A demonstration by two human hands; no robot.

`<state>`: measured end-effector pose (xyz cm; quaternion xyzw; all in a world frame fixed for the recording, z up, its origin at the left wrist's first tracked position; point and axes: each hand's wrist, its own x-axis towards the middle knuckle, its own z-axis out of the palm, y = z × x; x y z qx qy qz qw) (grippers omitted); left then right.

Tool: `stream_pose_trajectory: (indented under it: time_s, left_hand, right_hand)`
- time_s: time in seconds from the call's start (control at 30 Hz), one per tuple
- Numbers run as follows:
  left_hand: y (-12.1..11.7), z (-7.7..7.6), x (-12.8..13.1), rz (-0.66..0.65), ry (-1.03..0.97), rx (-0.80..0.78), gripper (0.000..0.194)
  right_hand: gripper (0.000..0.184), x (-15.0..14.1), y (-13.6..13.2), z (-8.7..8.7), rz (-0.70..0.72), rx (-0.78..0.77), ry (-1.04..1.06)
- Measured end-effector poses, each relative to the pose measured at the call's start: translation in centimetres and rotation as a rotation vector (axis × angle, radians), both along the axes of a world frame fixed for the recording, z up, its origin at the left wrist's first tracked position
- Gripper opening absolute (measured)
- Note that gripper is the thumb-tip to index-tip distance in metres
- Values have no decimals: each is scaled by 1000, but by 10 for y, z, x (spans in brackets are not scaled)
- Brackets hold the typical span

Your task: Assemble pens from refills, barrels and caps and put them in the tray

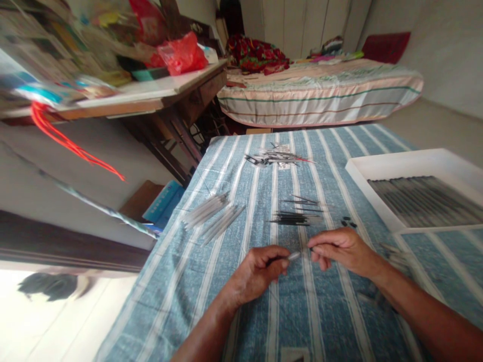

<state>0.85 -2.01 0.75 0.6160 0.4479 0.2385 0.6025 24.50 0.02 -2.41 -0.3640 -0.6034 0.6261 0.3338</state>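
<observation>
My left hand (260, 266) is closed around a whitish tube, perhaps a pen barrel (294, 256), with its end poking out toward the right. Opposite it, my right hand (337, 249) pinches a small black piece (311, 249), a short gap away from the tube. Just beyond the hands lies a bundle of thin black rods (290, 218) like pen refills, with a few looser ones (302, 201) behind. Several small black plugs (347, 221) lie near my right hand. Whitish tubes (207, 208) are laid in two groups to the left.
A white tray (377, 163) at the right holds a row of dark-grey sticks (426, 198). Farther back on the striped cloth (249, 211) is a mixed pile of thin pieces (271, 157). Blurred pale pieces (394, 256) lie beside my right forearm. A desk (169, 90) stands left.
</observation>
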Motion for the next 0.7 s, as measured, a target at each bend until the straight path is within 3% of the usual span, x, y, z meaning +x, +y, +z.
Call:
stream_pose_trajectory:
  time_s: [0.2, 0.43, 0.7]
  left_hand:
    - [-1, 1, 1, 11, 7, -10, 18]
    - [-1, -3, 2, -14, -9, 11, 17]
    - [0, -5, 2, -39, 6, -1, 20]
  right_hand:
    - [27, -6, -3, 7, 36, -120, 59]
    - [21, -4, -2, 9, -57, 98, -139]
    - [22, -9, -6, 10, -59, -78, 48]
